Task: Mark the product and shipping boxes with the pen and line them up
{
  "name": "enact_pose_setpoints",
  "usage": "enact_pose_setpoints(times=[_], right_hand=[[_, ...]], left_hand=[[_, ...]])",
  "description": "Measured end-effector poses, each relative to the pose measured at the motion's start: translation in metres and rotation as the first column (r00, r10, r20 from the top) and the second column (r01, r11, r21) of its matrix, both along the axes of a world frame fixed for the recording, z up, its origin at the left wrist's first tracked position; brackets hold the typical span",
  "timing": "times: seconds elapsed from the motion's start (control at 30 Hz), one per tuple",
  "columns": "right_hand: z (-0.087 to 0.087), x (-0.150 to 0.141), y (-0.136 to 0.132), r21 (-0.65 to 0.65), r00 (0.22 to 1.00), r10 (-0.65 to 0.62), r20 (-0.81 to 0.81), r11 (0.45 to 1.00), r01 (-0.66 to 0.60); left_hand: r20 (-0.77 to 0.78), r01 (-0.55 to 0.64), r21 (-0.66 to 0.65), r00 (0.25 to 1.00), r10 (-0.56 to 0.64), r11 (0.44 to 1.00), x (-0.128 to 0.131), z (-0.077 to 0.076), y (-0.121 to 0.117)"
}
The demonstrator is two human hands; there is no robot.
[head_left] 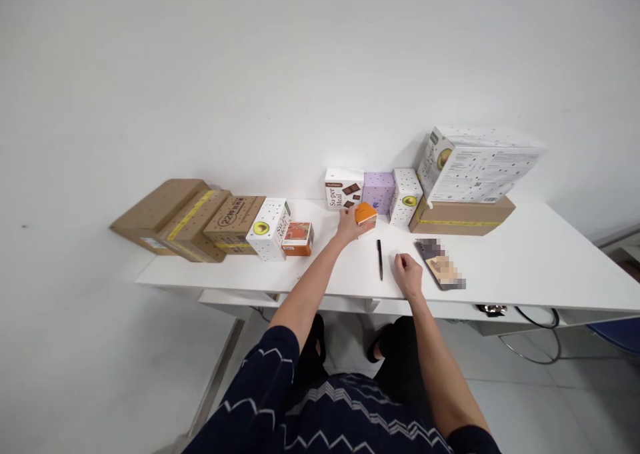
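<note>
My left hand (348,223) reaches across the white table (525,261) and grips a small orange box (366,214), just in front of a white "Super Meal" box (343,187) and a purple box (379,191). My right hand (407,274) rests on the table near its front edge with the fingers curled in; nothing shows in it. A black pen (379,259) lies between the two hands. A phone-like flat object (440,263), blurred, lies just right of my right hand.
Brown cardboard boxes (170,217) line the table's left end, with a white avocado box (269,229) and a small orange-red box (297,239) beside them. At the back right a large white box (475,165) sits on a flat brown carton (463,215). A white wall stands behind.
</note>
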State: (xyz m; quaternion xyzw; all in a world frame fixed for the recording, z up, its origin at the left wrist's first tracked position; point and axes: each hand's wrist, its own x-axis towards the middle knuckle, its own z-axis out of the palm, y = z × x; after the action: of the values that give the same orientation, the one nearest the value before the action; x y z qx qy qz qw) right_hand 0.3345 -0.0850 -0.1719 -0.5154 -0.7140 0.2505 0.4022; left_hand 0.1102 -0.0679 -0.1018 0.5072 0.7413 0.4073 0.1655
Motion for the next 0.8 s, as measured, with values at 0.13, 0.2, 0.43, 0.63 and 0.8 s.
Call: enact_pose_setpoints(times=[0.13, 0.2, 0.43, 0.63, 0.8], right_hand=[[-0.002, 0.001, 0.000, -0.005, 1.000, -0.013, -0.002, 1.000, 0.013], [-0.003, 0.002, 0.000, -0.008, 1.000, -0.016, 0.010, 1.000, 0.016], [0.002, 0.002, -0.003, -0.026, 0.994, 0.004, 0.105, 1.000, -0.001], [0.020, -0.016, -0.011, -0.164, 0.902, 0.081, 0.424, 0.986, -0.012], [0.024, -0.026, -0.010, -0.175, 0.814, 0.115, 0.570, 0.984, -0.016]], left_hand=[[0.172, -0.074, 0.129, 0.984, 0.051, 0.989, -0.011, -0.012, -0.050], [0.288, -0.143, 0.213, 0.954, 0.077, 0.967, -0.013, -0.018, -0.077], [0.831, -0.308, 0.142, 0.553, 0.056, 0.941, 0.001, -0.032, -0.140], [0.909, -0.244, 0.194, 0.408, -0.081, 0.950, 0.019, -0.032, -0.147], [0.815, -0.240, 0.150, 0.579, 0.018, 0.959, 0.021, -0.035, -0.145]])
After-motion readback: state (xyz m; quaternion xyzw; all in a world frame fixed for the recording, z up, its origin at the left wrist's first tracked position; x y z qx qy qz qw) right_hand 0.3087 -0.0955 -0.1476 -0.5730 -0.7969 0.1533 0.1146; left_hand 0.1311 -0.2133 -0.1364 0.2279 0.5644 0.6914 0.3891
